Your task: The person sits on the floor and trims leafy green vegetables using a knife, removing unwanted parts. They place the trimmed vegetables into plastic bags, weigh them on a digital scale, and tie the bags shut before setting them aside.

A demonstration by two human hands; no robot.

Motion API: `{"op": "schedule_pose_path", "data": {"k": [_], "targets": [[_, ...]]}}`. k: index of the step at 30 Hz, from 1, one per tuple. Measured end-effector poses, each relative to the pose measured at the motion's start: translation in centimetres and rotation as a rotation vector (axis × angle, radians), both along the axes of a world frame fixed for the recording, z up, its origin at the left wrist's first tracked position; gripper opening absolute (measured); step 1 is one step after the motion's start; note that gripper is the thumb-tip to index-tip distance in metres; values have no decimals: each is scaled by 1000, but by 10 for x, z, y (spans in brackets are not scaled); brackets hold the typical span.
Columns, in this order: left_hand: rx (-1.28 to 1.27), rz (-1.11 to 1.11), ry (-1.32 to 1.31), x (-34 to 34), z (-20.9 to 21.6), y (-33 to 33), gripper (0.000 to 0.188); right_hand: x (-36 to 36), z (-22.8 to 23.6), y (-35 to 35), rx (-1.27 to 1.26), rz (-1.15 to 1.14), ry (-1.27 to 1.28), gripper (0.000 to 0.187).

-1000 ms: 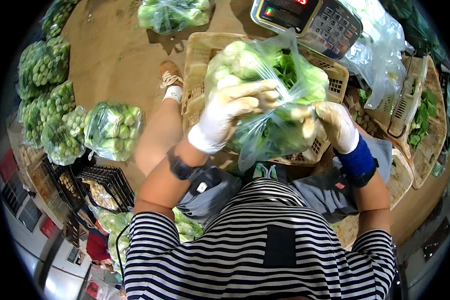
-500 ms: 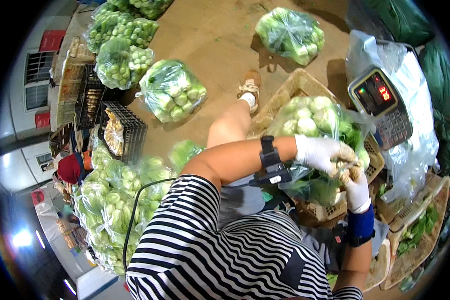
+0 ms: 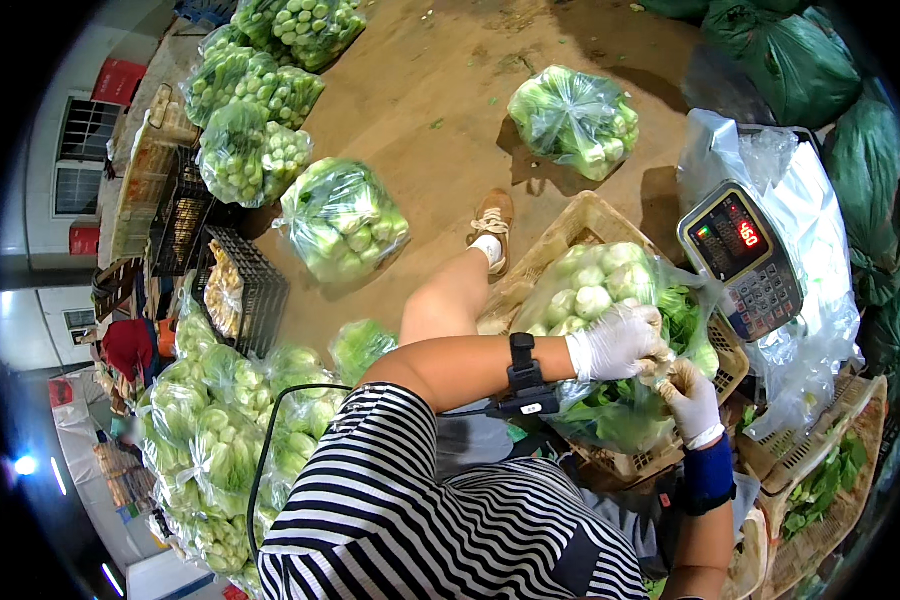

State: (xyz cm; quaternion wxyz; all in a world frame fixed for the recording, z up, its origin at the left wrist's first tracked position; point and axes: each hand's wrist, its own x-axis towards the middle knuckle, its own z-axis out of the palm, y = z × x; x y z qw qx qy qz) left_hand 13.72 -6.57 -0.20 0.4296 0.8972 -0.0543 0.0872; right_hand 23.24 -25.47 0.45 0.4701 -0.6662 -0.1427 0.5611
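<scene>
A clear plastic bag point(image 3: 545, 290) full of pale-stemmed leafy greens point(image 3: 592, 302) sits in a tan plastic crate point(image 3: 530, 262) in front of me. My left hand point(image 3: 618, 345), in a white glove, bends over the near right part of the bag, fingers pinched on its plastic. Beside it my right hand point(image 3: 692, 402), gloved too and with a blue wristband, pinches the same gathered plastic. The fingertips of both hands nearly meet, and the exact grip is partly hidden. Dark green leaves show through the film below the hands.
A digital scale display point(image 3: 740, 255) with lit red digits stands right of the crate, near loose clear plastic bags point(image 3: 820, 240). A bagged bunch point(image 3: 575, 125) rests on the floor ahead. More filled bags point(image 3: 210, 430) pile at left, near a black crate point(image 3: 260, 290).
The whole view has shifted, so the floor things appear lower. Both hands remain at the bag's gathered plastic, with their fingers slightly rearranged. The digits on the scale display have changed.
</scene>
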Motion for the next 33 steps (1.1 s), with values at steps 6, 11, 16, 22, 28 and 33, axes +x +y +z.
{"op": "schedule_pose_path", "data": {"k": [6,11,16,22,28,33], "targets": [[-94,-3,57,-3,-3,9,11,3,-6,1,-6,-58,83,14],[-210,-88,131,-5,-10,9,8,-13,-9,7,61,-25,-383,13],[-156,-126,258,-7,3,1,9,-9,-13,14,28,-174,-680,11],[47,-42,452,-12,18,-12,22,-19,-25,28,49,-122,-1194,29],[71,-125,157,-20,10,-24,18,-16,-31,25,-48,-202,-1001,23],[-281,-209,263,-32,0,-13,20,6,-49,23,38,-273,-750,15]]}}
